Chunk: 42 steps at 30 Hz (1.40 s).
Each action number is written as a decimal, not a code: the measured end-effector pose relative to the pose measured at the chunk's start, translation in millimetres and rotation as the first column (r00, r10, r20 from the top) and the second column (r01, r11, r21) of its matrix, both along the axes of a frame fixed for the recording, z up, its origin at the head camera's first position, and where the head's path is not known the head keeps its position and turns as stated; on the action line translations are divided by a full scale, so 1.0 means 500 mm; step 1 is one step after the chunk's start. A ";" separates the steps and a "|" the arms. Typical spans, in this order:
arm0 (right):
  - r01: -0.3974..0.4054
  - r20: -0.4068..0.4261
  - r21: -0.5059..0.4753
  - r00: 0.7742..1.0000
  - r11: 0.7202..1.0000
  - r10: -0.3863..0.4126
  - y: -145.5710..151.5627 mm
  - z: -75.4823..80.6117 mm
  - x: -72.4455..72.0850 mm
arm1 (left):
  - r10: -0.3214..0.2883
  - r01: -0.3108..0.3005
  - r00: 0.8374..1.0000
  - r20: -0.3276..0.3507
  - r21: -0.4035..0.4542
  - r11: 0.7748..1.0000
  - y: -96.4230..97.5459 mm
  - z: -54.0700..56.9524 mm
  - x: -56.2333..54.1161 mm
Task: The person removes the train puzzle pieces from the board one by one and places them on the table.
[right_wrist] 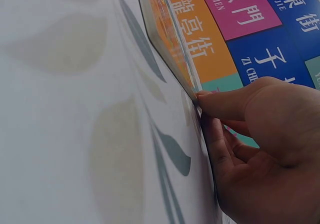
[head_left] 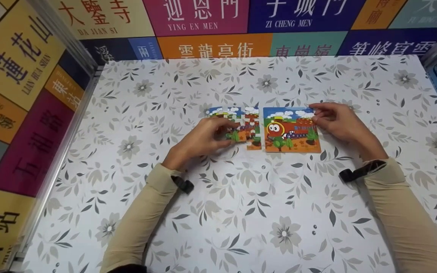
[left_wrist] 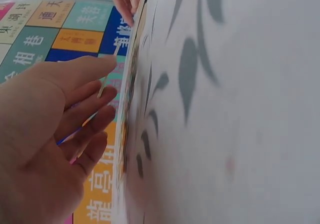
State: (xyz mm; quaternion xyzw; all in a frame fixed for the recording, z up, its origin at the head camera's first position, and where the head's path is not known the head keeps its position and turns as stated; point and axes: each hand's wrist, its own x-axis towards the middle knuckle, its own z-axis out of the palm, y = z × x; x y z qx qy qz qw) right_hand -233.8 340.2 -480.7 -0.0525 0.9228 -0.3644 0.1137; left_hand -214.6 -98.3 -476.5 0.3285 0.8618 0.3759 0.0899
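My left hand [head_left: 199, 138] is over the left part of a jigsaw puzzle [head_left: 254, 141] with a train picture, covering some of it. Between its thumb and fingers it pinches a thin jigsaw piece [left_wrist: 103, 86], seen edge-on in the left wrist view. Just right of the puzzle lies a square picture card [head_left: 292, 132] showing a red train with a face. My right hand [head_left: 338, 119] holds the card by its upper right corner, thumb at the right side and forefinger at the top. The right wrist view shows the thumb against the card's edge.
A white tabletop [head_left: 283, 197] with grey flowers and leaves lies under everything. Colourful panels with large lettering [head_left: 214, 47] stand along the back and the left side [head_left: 21, 148]. A black wrist strap [head_left: 359, 172] sits at the right cuff, another [head_left: 183, 184] at the left.
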 end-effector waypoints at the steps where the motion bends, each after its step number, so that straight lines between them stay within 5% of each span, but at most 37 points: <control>1: 0.000 0.004 0.003 1.000 1.000 -0.001 0.000 0.000 0.000 | -0.011 0.011 1.000 0.010 -0.001 1.000 -0.003 0.001 0.000; 8: 0.000 0.011 0.003 1.000 1.000 0.000 0.001 0.001 0.001 | -0.079 0.080 0.996 0.031 -0.045 0.996 -0.014 0.004 -0.003; 18: -0.001 0.000 0.003 1.000 1.000 0.001 0.002 0.002 0.001 | -0.133 0.130 0.991 -0.035 -0.081 0.988 -0.015 0.000 -0.005; 42: -0.002 0.007 0.001 1.000 1.000 0.002 0.002 0.001 0.001 | -0.149 0.147 0.989 -0.027 -0.045 0.988 -0.007 0.004 -0.006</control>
